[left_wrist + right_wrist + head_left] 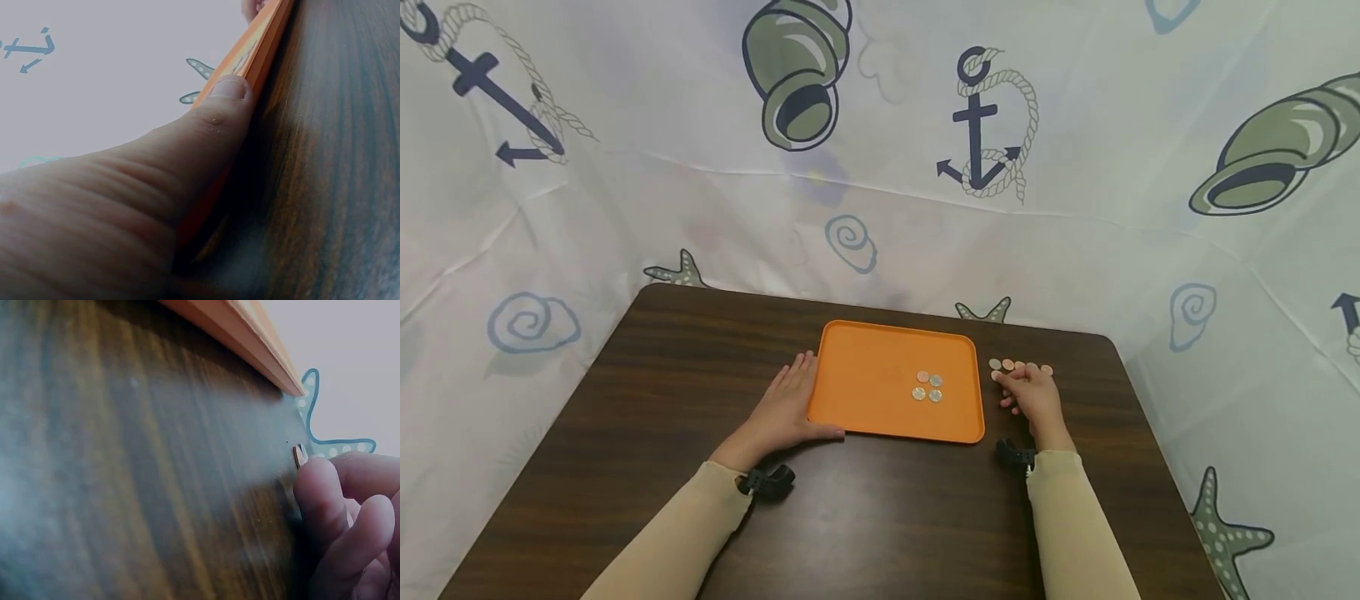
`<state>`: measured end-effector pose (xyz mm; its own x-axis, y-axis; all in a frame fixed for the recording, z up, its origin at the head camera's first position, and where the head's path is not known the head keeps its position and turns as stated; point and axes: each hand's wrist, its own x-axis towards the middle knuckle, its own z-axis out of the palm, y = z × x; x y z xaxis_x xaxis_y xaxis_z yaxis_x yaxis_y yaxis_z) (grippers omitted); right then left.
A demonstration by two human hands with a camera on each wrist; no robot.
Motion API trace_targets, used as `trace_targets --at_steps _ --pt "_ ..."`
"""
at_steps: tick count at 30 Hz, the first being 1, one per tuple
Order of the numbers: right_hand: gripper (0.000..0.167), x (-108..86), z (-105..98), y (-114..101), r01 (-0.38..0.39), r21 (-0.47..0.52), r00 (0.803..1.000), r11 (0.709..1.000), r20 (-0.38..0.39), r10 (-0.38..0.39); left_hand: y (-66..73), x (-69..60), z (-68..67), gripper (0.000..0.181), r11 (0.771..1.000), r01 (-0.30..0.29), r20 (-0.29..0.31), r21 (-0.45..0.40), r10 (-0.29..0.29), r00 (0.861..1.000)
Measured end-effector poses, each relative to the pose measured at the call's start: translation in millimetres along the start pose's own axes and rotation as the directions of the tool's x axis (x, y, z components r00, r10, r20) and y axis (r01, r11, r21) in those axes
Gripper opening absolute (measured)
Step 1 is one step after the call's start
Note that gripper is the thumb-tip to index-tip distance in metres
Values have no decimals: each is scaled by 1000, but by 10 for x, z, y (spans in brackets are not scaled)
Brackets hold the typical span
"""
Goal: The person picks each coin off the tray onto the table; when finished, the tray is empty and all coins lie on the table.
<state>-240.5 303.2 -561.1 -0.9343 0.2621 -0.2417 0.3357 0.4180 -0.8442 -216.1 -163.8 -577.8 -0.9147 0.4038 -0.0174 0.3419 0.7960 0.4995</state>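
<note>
An orange tray [865, 375] lies on the dark wooden table. Several coins [936, 396] are grouped on its right half, one coppery and the others silvery. My left hand [782, 408] rests at the tray's left edge, fingers straight along the side, its thumb [219, 119] against the front rim. To the right of the tray my right hand [1033, 400] pinches a coin [300, 455] at the tips of its thumb and forefinger; the coin stands tilted, partly hidden by the fingers. Just beyond that hand, a row of loose coins [1008, 364] lies on the table, partly covered by it.
The table [865, 517] reaches back to a white curtain [910, 208] printed with anchors, shells and starfish. Each wrist wears a black camera strap, such as the left wrist's camera [767, 482]. The tray's raised rim stands between the right hand and the coins inside.
</note>
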Motion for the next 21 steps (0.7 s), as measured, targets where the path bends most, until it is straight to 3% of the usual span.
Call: trace_targets --at_steps 9,15,18,21 --pt "32 -35 -45 -30 -28 84 995 996 94 20 11 -19 -3 147 1000 -16 -21 6 17 1000" --pt "25 -177 129 -304 82 38 984 996 158 -87 -10 -22 6 148 1000 -6 -17 10 6 1000" --pt "21 -256 293 -463 187 11 958 982 221 -185 -6 -5 9 148 1000 -18 -23 11 18 1000" --pt "17 -321 465 -567 292 -49 912 955 316 -263 -3 -6 15 148 1000 -16 -12 8 16 1000"
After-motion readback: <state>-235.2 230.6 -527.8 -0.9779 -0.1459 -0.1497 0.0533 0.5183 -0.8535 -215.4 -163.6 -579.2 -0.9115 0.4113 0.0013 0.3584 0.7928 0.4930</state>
